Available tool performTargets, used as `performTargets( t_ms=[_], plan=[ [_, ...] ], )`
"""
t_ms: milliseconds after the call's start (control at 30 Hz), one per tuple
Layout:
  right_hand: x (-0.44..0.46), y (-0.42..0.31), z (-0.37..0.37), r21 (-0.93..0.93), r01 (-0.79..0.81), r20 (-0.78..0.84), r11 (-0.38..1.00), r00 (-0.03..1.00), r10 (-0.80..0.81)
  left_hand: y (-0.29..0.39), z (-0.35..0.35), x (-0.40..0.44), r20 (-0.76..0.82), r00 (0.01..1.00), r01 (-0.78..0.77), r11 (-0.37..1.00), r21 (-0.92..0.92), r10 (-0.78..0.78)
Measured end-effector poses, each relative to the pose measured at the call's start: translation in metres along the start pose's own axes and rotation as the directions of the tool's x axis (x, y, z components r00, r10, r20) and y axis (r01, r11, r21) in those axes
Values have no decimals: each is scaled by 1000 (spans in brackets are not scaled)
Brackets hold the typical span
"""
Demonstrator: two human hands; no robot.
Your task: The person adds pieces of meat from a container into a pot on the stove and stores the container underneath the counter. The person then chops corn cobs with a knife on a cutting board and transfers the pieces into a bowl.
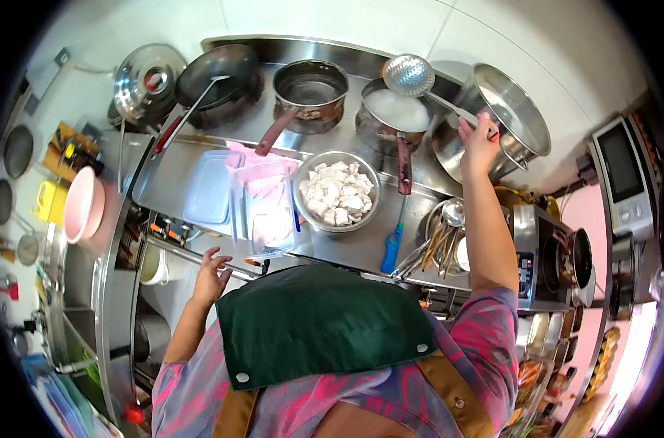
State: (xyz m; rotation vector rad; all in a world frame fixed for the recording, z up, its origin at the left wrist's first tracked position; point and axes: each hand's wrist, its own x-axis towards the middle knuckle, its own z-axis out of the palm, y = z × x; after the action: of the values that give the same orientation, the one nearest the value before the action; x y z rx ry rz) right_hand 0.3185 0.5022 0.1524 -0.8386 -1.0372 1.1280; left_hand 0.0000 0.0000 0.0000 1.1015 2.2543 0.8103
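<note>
My right hand (479,141) grips the handle of a perforated skimmer (409,75). The skimmer's round head is over the far rim of a saucepan (395,112) that holds cloudy white liquid or foam. Just right of that hand stands a large steel stockpot (540,120). My left hand (211,274) hangs by the counter's front edge, fingers apart, holding nothing. Closest to it is a clear plastic container (262,237) with a pink cloth (262,179) beside and behind it. A steel bowl (376,191) of white chunks sits at the middle front.
Another saucepan (311,91) and a wok (219,73) stand along the back, near a steel lid (150,82). A blue lid (208,188) lies left of the container. A blue-handled tool (392,248) and a utensil bowl (449,219) are front right. An induction cooker (534,255) stands further right.
</note>
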Motion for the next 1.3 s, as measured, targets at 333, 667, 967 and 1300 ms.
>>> performTargets(
  t_ms=[333, 667, 967, 1300],
  plan=[
    [-54, 88, 173, 201, -369, 106, 907, 929, 354, -19, 10, -138, -139, 963, 238, 971, 35, -231],
    [-267, 119, 81, -347, 47, 802, 937, 532, 270, -136, 24, -288, -390, 830, 319, 913, -256, -400],
    [-392, 244, -132, -802, 543, 492, 249, 362, 792, -290, 32, -523, -368, 714, 648, 762, 23, -596],
    [-583, 334, 106, -600, 649, 632, 468, 26, 774, -305, -35, -600, -411, 423, 779, 556, -290, -807]
  ],
)
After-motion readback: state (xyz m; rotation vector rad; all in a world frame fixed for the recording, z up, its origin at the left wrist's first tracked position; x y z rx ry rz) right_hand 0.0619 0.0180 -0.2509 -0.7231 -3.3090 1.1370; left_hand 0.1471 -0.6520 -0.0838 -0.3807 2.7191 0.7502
